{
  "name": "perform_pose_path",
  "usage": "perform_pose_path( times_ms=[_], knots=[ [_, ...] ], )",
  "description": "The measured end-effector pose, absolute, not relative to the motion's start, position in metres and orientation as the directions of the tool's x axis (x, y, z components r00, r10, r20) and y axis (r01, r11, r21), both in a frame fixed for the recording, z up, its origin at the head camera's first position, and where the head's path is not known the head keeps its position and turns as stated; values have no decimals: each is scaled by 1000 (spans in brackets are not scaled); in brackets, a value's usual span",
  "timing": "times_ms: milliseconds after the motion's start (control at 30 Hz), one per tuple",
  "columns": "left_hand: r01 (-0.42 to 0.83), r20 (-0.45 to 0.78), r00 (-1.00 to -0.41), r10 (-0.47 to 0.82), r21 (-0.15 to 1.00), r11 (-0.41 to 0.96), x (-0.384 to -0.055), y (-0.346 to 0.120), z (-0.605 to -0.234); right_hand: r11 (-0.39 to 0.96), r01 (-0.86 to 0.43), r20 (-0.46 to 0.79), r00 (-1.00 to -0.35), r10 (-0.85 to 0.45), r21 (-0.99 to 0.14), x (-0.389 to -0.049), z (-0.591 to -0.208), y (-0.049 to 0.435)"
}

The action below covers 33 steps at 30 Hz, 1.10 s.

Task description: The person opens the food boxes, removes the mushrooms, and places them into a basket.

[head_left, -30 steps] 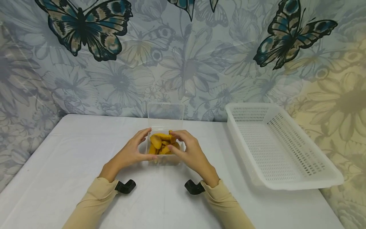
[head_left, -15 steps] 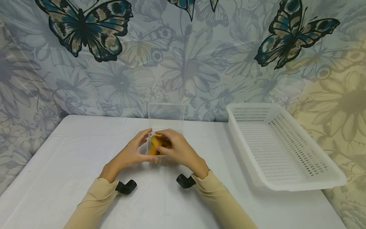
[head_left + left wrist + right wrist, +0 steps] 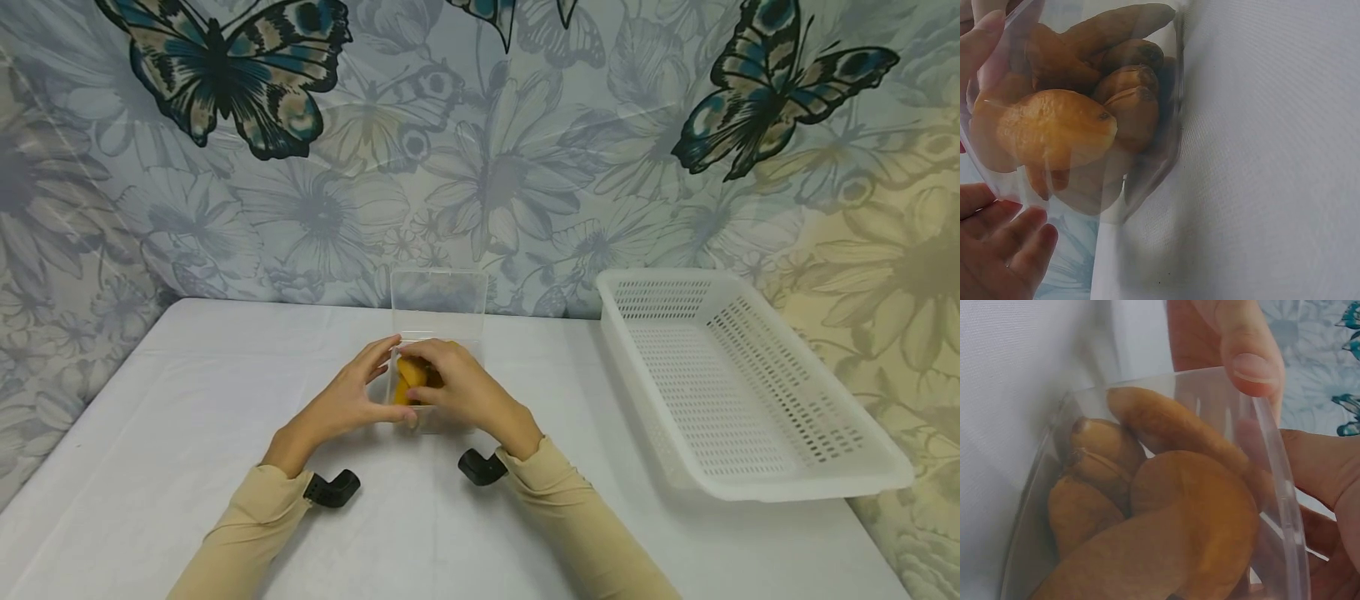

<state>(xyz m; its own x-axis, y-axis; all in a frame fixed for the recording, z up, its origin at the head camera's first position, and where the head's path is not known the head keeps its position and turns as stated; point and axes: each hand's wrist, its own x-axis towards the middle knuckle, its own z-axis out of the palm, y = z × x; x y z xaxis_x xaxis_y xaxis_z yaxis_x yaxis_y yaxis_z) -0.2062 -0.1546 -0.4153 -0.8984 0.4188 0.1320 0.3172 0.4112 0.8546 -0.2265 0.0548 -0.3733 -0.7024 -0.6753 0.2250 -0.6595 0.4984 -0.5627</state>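
A clear plastic box (image 3: 442, 422) with its lid (image 3: 438, 293) raised at the back stands near the far edge of the table. Inside are several elongated orange-yellow fruits (image 3: 1054, 128), some with small brown ends; their exact kind is unclear. My left hand (image 3: 341, 393) holds the box at its left side, the thumb on the front rim. My right hand (image 3: 468, 387) reaches over the box opening from the right, with forefinger and thumb curled about a fruit (image 3: 412, 371); the back of the hand covers much of the contents.
A large white perforated basket (image 3: 675, 417) sits on the right side of the white-covered table (image 3: 180, 392). A flowered cloth with butterflies (image 3: 480, 192) hangs behind the table. A black camera mount (image 3: 332, 489) is worn at each wrist.
From the right part of the box, my right hand has moved left over the fruits, its fingertips coming closer to my left hand. My left hand stays on the box.
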Motion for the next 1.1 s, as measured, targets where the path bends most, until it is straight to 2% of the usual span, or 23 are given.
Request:
perform_pose_path(
  times_ms=[433,733,933,1100],
  knots=[
    [313,125,-900,417,851,421,-205,-154,-417,528,-666,245,-714,-656,-527,-222,-374,56],
    [300,110,-906,409,847,438,-206,-153,-418,493,-672,381,-730,-568,-553,-223,-370,64],
    [333,126,-911,392,787,519,-205,-154,-417,416,-695,490,-713,-502,-586,-223,-366,75],
    [342,130,-916,379,747,570,-204,-155,-414,388,-691,530,-720,-448,-610,-223,-362,88]
  ],
)
